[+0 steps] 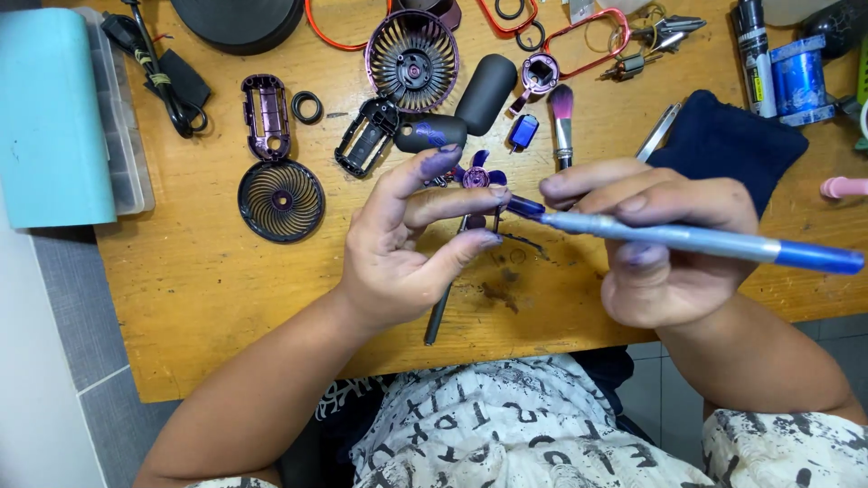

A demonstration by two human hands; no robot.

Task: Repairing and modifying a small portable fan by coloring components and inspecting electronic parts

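A small purple fan blade [476, 177] is pinched between the fingertips of the left hand [407, 244], just above the wooden table [208, 280]. A blue marker pen [687, 238] is gripped by the right hand [669, 244], its tip touching the blade. Beyond the blade lie a round purple fan grille [412, 61] and a black handle casing [485, 92].

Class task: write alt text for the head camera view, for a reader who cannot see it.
A person's left hand pinches a small purple fan blade while the right hand touches a blue marker to it. On the wooden table behind lie two round grilles, dark casing pieces, a makeup brush and a navy cloth.
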